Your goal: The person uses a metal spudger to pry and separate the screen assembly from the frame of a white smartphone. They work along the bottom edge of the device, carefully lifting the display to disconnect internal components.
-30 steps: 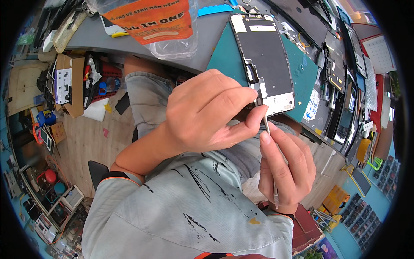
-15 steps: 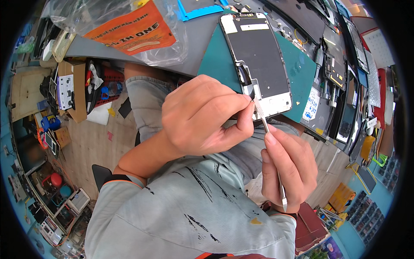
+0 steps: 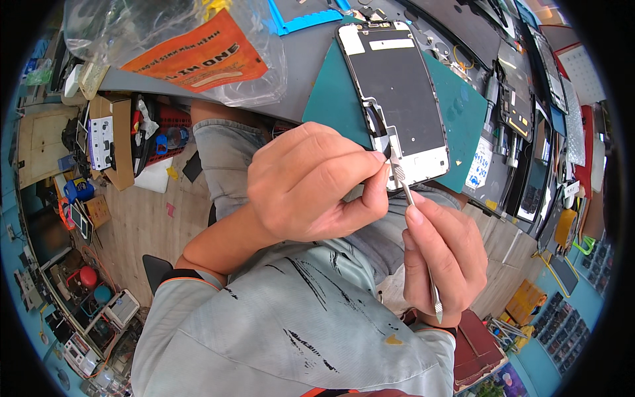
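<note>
A phone screen assembly [image 3: 397, 83], its dark back facing up, lies on a green mat [image 3: 460, 112]. Near its lower left corner my left hand [image 3: 317, 178] is closed in a pinch on a thin black flex cable [image 3: 378, 124], which curves up from the fingertips along the screen's edge. Held like a pen in my right hand [image 3: 446, 255] is a slim metal pry tool [image 3: 432, 284] with a knurled grip. Its upper tip reaches the screen's bottom end, right beside my left fingertips. The exact contact at that tip is partly hidden.
At the far left of the table lies a clear plastic bag [image 3: 258, 89] with an orange label, beside a blue frame [image 3: 304, 25]. Small parts [image 3: 446, 56] are scattered beyond the mat. Several phone parts and panels [image 3: 516, 109] crowd the right side. The table's near edge runs below the mat.
The view has shifted slightly. Both hands keep nearly the same pose, with the pinch and the tool's tip still at the screen's bottom end.
</note>
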Demonstrator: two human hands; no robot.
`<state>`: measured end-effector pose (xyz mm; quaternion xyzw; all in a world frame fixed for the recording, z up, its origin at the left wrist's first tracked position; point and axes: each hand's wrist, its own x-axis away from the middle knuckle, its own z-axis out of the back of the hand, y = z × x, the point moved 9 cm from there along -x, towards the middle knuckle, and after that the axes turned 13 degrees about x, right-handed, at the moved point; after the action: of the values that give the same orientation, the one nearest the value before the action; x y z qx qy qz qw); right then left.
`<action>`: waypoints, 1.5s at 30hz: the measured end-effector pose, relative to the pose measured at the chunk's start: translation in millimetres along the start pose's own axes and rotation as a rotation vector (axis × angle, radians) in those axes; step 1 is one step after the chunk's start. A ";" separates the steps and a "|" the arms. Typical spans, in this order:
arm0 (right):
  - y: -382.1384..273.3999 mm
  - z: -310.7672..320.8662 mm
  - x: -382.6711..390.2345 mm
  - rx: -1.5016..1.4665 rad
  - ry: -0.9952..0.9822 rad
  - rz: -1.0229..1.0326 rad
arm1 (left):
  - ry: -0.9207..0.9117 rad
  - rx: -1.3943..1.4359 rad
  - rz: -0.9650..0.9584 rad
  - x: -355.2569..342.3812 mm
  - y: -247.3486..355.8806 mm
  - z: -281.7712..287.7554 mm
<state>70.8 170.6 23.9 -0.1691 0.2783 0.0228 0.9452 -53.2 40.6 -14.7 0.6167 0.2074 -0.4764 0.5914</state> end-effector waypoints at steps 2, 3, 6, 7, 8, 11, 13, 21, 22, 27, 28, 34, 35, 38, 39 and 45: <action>0.4 -0.5 0.0 -0.001 -0.009 -0.005 | -0.011 0.009 0.000 0.0 0.3 0.2; 0.5 -0.6 -0.1 0.000 -0.012 -0.006 | -0.020 0.017 0.000 -0.1 0.4 0.1; 0.7 -1.0 -0.2 0.002 -0.015 -0.008 | -0.051 0.046 0.004 -0.2 1.3 -0.1; 0.6 -1.1 -0.3 0.003 -0.013 -0.007 | -0.050 0.047 0.004 -0.2 1.4 0.1; 0.7 -1.6 -0.3 0.014 -0.016 -0.007 | -0.048 0.049 0.004 -0.3 1.4 0.2; 0.1 -1.5 -0.3 0.011 -0.013 -0.005 | -0.046 0.046 -0.001 -0.4 1.2 0.1; -0.2 -1.5 -0.3 0.012 -0.016 -0.005 | -0.043 0.053 -0.002 -0.3 1.3 0.2; 0.0 -1.8 -0.7 0.011 -0.021 0.004 | -0.051 0.054 -0.006 0.1 0.8 -0.1; -0.1 -1.7 -0.8 0.013 -0.022 0.009 | -0.053 0.051 -0.007 0.2 0.9 0.1; -1.0 -1.9 -1.1 0.022 -0.024 0.022 | -0.049 0.044 -0.015 0.7 0.9 0.3; -1.2 -1.8 -1.0 0.023 -0.020 0.026 | -0.046 0.043 -0.016 0.8 0.9 -0.1; -4.1 -2.9 -0.9 0.055 -0.005 0.051 | -0.030 0.024 -0.023 1.1 0.6 0.3; -5.1 -3.2 -1.1 0.074 -0.004 0.055 | -0.044 0.027 -0.027 1.0 1.2 0.1; -8.5 -2.2 -2.3 0.110 -0.028 0.067 | -0.047 0.037 -0.019 0.7 1.0 0.0; -8.9 -1.5 -2.5 0.105 -0.043 0.050 | -0.034 0.030 -0.018 0.6 0.8 0.5; -10.0 -1.4 -3.3 0.113 -0.076 0.032 | 0.000 0.021 -0.020 1.0 -0.8 0.4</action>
<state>68.7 160.9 27.7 -0.1102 0.2457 0.0288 0.9626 -53.5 40.1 -15.9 0.6207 0.2088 -0.4842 0.5802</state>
